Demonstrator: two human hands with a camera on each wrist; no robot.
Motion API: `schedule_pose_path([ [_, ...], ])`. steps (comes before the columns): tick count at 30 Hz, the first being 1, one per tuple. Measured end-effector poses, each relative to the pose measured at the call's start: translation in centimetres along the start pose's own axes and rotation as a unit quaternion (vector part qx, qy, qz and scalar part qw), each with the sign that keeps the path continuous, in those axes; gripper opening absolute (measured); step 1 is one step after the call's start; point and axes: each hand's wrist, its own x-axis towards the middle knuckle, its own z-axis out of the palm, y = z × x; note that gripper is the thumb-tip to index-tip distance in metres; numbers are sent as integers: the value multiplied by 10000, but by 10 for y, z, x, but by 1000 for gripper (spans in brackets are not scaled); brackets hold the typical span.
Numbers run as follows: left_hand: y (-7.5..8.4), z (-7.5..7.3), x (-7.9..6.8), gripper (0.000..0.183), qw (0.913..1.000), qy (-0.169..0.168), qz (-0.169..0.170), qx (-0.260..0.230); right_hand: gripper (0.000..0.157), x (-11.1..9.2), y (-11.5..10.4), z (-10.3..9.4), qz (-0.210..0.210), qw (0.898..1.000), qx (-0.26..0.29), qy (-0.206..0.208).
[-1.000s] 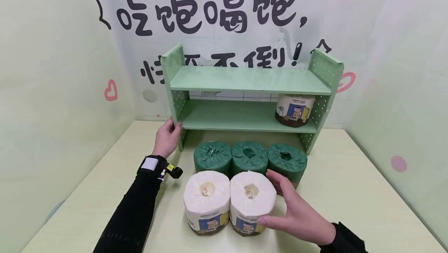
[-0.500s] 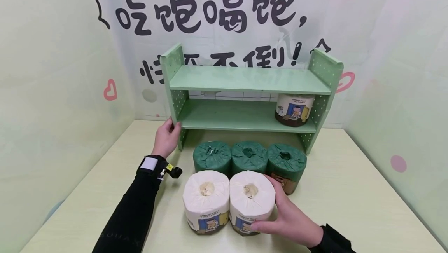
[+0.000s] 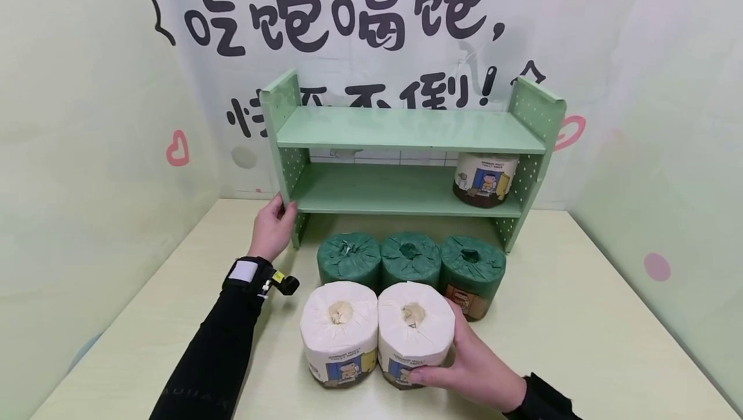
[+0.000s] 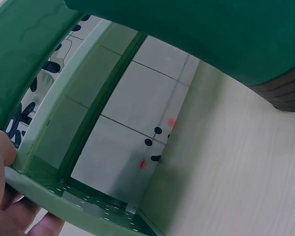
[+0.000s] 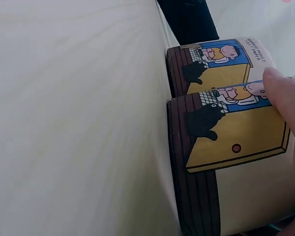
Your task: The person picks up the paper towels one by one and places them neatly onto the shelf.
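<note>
My right hand [image 3: 478, 365] grips the right-hand white toilet roll [image 3: 400, 342], thumb across its printed front and fingers round the far right side. In the right wrist view that thumb [image 5: 285, 98] lies on the picture band of the roll. Beside it stands a second white toilet roll [image 3: 338, 320], upright on the table. At the left end of a green two-tier shelf [image 3: 377, 189], my left hand [image 3: 271, 231] holds the side panel. The left wrist view has the thumb [image 4: 2, 146] on one side of that panel and fingers [image 4: 17, 216] on the other.
Three green-wrapped toilet rolls, left [image 3: 348, 262], middle [image 3: 410, 260] and right [image 3: 473, 271], stand in a row behind the white ones, in front of the shelf. Another white toilet roll [image 3: 484, 181] sits at the right end of the lower tier. The table [image 3: 592, 317] meets walls at both sides.
My right hand has come in leftward and taken hold of the right white roll, its thumb sliding onto the front. The left hand keeps its place on the shelf. The head view shifts slightly.
</note>
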Motion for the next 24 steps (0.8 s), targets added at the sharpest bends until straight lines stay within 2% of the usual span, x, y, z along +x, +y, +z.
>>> schedule_pose_path([
  [9,0,0,1,30,10000,-24,46,1,107,-1,-2,0,33,9999,5,96],
  [16,0,-1,0,32,10000,-33,12,-24,104,-2,0,-1,-172,9997,-139,91],
  [24,-1,-1,0,31,10000,-40,-6,18,104,-2,-1,-4,-102,9998,-114,128],
])
